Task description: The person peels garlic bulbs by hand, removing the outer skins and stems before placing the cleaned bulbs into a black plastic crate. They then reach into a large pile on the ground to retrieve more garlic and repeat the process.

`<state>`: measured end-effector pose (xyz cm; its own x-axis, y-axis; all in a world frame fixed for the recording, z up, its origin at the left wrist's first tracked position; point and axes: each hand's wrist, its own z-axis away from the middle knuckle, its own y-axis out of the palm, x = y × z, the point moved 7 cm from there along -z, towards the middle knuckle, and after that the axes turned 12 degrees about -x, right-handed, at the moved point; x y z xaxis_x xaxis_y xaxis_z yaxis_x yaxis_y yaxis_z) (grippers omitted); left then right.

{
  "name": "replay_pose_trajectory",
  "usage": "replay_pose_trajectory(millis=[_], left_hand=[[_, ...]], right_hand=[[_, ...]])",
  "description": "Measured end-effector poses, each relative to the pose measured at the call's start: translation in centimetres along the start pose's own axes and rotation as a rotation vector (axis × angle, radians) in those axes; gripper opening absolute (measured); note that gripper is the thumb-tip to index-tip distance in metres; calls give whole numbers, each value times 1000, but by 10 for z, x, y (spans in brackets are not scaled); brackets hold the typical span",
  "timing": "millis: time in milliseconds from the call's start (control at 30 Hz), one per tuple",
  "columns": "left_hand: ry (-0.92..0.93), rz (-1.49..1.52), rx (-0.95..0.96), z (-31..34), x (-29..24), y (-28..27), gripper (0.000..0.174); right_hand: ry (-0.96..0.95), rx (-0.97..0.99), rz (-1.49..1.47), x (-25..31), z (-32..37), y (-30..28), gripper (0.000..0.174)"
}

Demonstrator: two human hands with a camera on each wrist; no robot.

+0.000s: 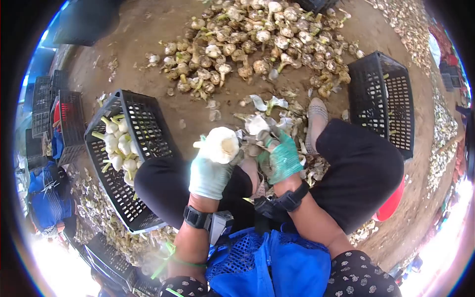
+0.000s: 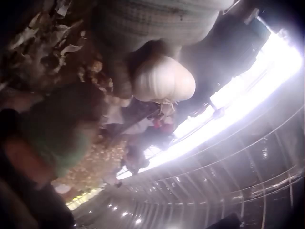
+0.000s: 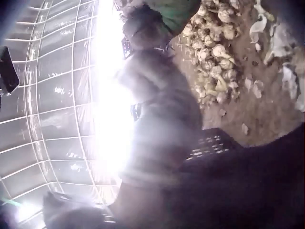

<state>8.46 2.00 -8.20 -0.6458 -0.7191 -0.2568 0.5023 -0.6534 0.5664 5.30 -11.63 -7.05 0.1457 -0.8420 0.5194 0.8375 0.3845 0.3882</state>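
In the head view, my left hand [image 1: 210, 173], in a pale knitted glove, grips a white garlic bulb [image 1: 222, 145] with its root end turned toward the camera. The left wrist view shows the same bulb [image 2: 164, 81] below the gloved fingers, thin roots at its tip. My right hand [image 1: 281, 157], in a green glove with grey fingertips, is just right of the bulb with its fingers bent. Whether those fingers pinch anything I cannot tell. White papery skins [image 1: 257, 123] show beyond them. In the right wrist view the green glove [image 3: 174, 14] is partly cut off at the top.
A black crate [image 1: 148, 123] at left holds cleaned garlic bulbs [image 1: 118, 141] with stems. Another black crate [image 1: 383, 99] stands at right. A heap of unpeeled garlic [image 1: 257, 39] lies ahead on the earth floor. Loose skins litter the ground between my feet, near a shoe [image 1: 317, 111].
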Motion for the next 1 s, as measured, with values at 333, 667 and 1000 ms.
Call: replay_pose_trajectory(millis=[333,667,1000], left_hand=[[305,343,835,69,-125,56,79],[760,-1453,-315,-155,-123,77,33],[1098,-2623,-38,-281,-32,115,31]], right_hand=[[-173,42,631,-19,-22,-20,26],[14,29,450,-15,-33,-10,19],[-198,51,858,-6,-76,-26,22]])
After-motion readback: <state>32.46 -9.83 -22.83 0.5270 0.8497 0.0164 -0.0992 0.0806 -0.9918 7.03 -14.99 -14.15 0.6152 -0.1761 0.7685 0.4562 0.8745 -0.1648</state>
